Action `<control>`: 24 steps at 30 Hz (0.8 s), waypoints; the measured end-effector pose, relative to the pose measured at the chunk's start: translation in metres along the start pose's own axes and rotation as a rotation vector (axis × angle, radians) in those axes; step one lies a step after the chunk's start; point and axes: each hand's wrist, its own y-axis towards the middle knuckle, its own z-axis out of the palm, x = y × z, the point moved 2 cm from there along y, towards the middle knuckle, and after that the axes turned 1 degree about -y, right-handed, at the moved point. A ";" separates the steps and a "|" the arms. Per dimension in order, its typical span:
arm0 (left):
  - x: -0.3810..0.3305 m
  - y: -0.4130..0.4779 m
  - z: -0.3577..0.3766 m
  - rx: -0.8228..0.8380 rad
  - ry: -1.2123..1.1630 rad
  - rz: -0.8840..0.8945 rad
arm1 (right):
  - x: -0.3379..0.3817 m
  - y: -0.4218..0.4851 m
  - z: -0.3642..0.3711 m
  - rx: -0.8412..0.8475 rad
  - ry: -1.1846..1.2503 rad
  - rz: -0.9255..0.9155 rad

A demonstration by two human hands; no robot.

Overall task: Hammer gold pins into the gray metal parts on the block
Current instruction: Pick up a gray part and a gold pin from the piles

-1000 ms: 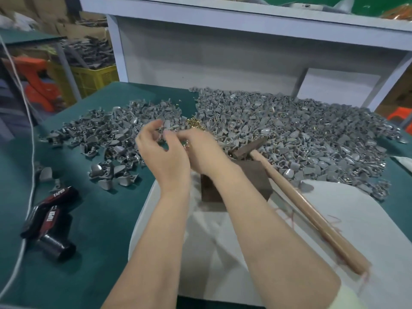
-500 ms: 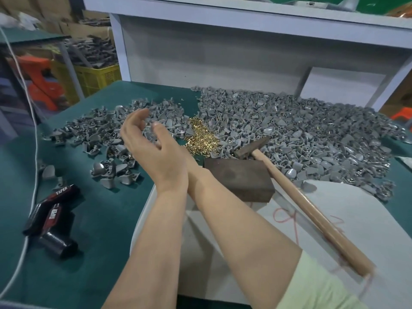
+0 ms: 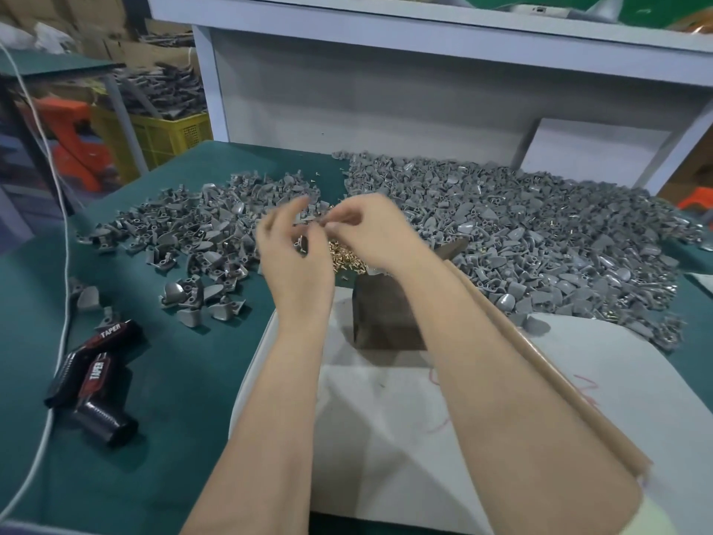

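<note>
Rising again, right hand (image 3: 370, 235) rejoins left hand (image 3: 295, 264).

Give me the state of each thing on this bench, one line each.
left hand: raised, fingers loosely spread, grip unclear.
right hand: pinches a small piece, too blurred to identify.
hammer: lying unheld, head by the block.
block: on white sheet, top partly hidden.
gold pins: loose pile.
gray metal parts: loose heaps.
black tool: lying on its side.
</note>
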 end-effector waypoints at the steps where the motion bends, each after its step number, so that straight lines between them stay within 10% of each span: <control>1: 0.001 -0.001 0.004 0.105 0.016 -0.002 | -0.006 -0.002 -0.011 -0.038 0.069 0.013; 10: 0.012 -0.002 0.009 0.158 -0.079 -0.152 | -0.030 -0.014 -0.014 -0.052 0.706 0.091; 15: 0.019 0.003 0.002 -0.048 -0.242 -0.269 | -0.045 0.009 0.015 -0.004 -0.372 0.184; 24: 0.022 0.003 0.001 -0.094 -0.295 -0.278 | -0.032 0.031 0.041 0.175 -0.644 0.343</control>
